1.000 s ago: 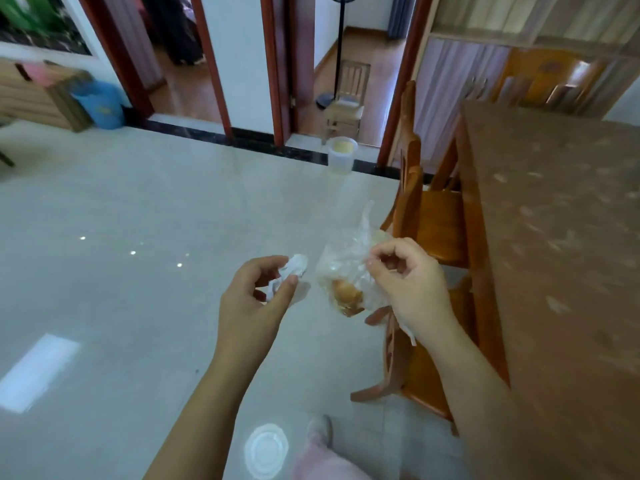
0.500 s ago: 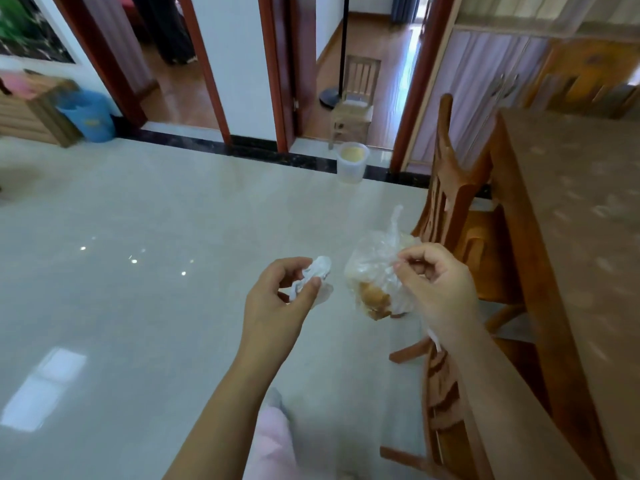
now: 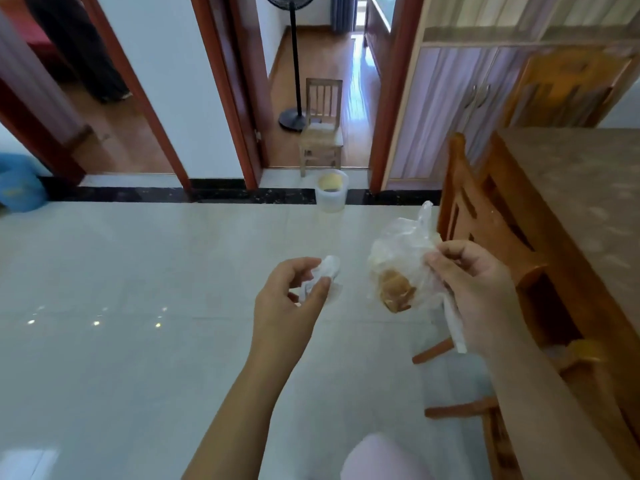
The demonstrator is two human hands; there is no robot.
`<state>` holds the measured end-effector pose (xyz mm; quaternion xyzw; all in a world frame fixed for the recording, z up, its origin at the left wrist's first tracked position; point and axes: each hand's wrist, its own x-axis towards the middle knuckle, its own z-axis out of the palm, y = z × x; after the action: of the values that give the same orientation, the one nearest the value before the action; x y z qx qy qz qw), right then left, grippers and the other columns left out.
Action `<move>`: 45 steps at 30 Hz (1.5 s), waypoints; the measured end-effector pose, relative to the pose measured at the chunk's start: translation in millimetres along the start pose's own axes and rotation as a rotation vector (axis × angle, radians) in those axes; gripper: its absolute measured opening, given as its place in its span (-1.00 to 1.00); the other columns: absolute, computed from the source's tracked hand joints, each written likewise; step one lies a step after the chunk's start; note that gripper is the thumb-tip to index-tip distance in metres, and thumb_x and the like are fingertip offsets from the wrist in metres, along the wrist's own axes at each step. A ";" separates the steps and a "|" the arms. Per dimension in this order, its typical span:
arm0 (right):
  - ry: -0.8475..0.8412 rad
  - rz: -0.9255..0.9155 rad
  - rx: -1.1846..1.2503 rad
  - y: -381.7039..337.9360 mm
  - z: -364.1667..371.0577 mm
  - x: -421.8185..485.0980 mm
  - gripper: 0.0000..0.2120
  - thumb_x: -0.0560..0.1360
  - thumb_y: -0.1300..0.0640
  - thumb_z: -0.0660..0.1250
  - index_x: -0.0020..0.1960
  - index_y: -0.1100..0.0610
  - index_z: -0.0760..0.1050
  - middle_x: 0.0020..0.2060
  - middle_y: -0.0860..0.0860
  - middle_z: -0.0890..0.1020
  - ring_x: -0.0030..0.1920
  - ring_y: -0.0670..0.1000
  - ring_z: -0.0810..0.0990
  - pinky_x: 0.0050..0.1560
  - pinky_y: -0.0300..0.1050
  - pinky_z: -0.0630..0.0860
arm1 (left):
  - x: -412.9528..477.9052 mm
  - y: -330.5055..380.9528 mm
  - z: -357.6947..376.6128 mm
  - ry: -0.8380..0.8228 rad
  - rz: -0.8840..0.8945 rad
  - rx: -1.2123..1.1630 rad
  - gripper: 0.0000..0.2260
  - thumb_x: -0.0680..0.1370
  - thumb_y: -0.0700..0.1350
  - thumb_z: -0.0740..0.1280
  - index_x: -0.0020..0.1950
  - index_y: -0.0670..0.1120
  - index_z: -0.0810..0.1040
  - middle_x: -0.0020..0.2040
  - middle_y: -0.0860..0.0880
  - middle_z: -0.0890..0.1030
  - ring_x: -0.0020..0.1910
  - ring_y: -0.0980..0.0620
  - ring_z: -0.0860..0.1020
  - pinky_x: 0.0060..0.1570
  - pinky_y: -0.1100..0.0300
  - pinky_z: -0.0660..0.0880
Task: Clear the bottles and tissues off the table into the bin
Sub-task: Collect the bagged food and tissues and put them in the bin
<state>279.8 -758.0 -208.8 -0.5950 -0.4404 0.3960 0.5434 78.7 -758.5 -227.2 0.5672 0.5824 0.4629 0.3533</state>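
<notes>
Since earlier frame: bin (image 3: 331,194) larger and lower in view, nearer to both hands; grips unchanged.
Count: one bin, one tissue, one plastic bag, two hands, one table.
Left hand (image 3: 287,299) pinches crumpled white tissue (image 3: 325,271) between thumb and fingers, short of bin, slightly to its left.
Right hand (image 3: 474,289) grips clear wrinkled plastic bag (image 3: 398,251) holding brown lump, short of bin, to its right.
Bin translucent white, yellow contents, on floor at doorway.
Table (image 3: 571,188) right of bin.
</notes>
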 end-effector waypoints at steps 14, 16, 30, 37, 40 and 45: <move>0.265 -0.120 -0.086 -18.0 -6.5 291.0 -0.93 0.45 0.22 0.33 -0.15 0.07 0.53 -0.32 -0.08 0.56 -0.34 -0.24 0.51 -0.33 -0.47 0.43 | 311.1 34.6 138.8 -0.287 0.107 -0.022 -0.78 0.45 -0.13 0.39 -0.09 0.22 0.48 -0.15 0.14 0.56 -0.19 0.20 0.51 -0.26 0.40 0.43; 0.281 -0.127 -0.071 -22.9 -12.0 335.9 -0.89 0.44 0.23 0.34 -0.17 0.02 0.53 -0.34 -0.12 0.57 -0.31 -0.20 0.52 -0.28 -0.38 0.46 | 356.1 46.7 157.8 -0.299 0.149 -0.029 -0.75 0.45 -0.15 0.39 -0.11 0.22 0.47 -0.17 0.16 0.55 -0.23 0.29 0.49 -0.28 0.47 0.40; 0.523 -0.047 -0.064 -10.1 6.7 613.7 -0.86 0.44 0.27 0.34 -0.14 0.04 0.57 -0.21 -0.05 0.60 -0.20 -0.14 0.57 -0.16 -0.26 0.51 | 645.5 37.1 276.1 -0.429 0.180 -0.088 -0.78 0.45 -0.13 0.38 -0.12 0.21 0.47 -0.14 0.15 0.57 -0.21 0.19 0.53 -0.25 0.41 0.47; 0.627 -0.033 -0.068 -18.3 15.3 740.2 -0.91 0.45 0.27 0.32 -0.16 0.12 0.58 -0.23 0.04 0.62 -0.19 0.01 0.57 -0.19 -0.17 0.54 | 790.1 55.4 336.8 -0.573 0.230 -0.115 -0.83 0.45 -0.12 0.36 -0.10 0.17 0.50 -0.12 0.14 0.58 -0.19 0.20 0.52 -0.20 0.32 0.49; 0.692 -0.007 -0.065 -9.1 3.5 780.7 -0.87 0.46 0.26 0.33 -0.21 0.08 0.57 -0.30 -0.03 0.59 -0.27 -0.09 0.53 -0.28 -0.29 0.48 | 825.8 58.0 376.2 -0.621 0.223 -0.129 -0.80 0.44 -0.14 0.37 -0.12 0.19 0.51 -0.12 0.13 0.58 -0.16 0.14 0.55 -0.15 0.19 0.52; 0.806 0.026 -0.004 4.5 -47.6 839.6 -0.86 0.45 0.29 0.32 -0.23 0.12 0.56 -0.30 0.01 0.59 -0.26 -0.04 0.55 -0.26 -0.24 0.53 | 875.1 72.7 463.8 -0.757 0.240 -0.175 -0.78 0.44 -0.15 0.38 -0.17 0.21 0.53 -0.13 0.14 0.61 -0.17 0.20 0.56 -0.15 0.29 0.49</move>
<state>576.0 29.0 -202.5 -0.7092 -0.1852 0.1369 0.6663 443.9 164.8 -208.8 0.7291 0.2992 0.3073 0.5334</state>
